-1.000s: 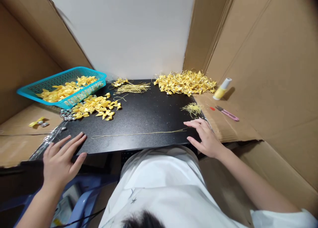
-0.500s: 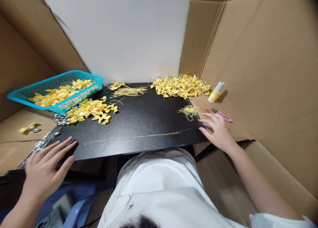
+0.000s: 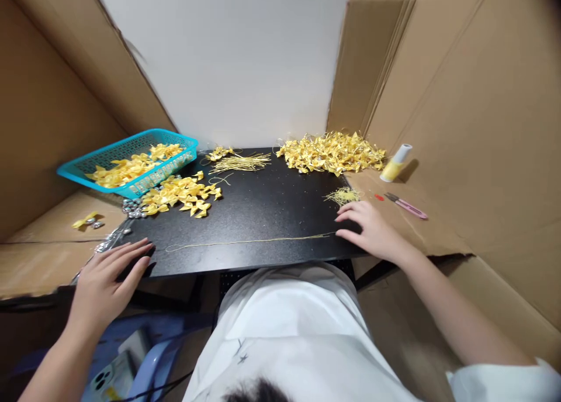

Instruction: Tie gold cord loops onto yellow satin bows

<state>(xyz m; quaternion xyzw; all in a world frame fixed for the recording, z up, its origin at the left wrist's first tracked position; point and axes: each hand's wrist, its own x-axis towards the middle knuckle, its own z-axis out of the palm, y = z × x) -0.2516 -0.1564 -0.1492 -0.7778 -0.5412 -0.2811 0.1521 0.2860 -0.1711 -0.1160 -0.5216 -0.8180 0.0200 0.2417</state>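
Observation:
A thin gold cord (image 3: 249, 241) lies stretched along the front of the black table (image 3: 272, 209), looped at its left end. My left hand (image 3: 109, 279) hovers or rests at the table's front left edge, fingers stretched and nothing held, close to that loop. At the cord's right end is my right hand (image 3: 368, 229), fingers apart and curved, its tips at the tabletop; whether they touch the cord I cannot tell. Just beyond these fingers sits a small heap of cord clippings (image 3: 344, 196). Yellow ribbon bows (image 3: 184, 193) lie loose beside silver beads (image 3: 134, 208) at the left.
A turquoise basket (image 3: 131, 190) holds more bows at the back left. Behind lie a bundle of cut gold cords (image 3: 243, 162) and a large pile of corded bows (image 3: 333, 152). Pink-handled snips (image 3: 407, 206) and a thread spool (image 3: 397, 162) stand at right, by cardboard walls.
My right hand has moved left and slightly nearer, to the cord's right end. The left hand's fingers have drawn closer together. The whole view has shifted a little.

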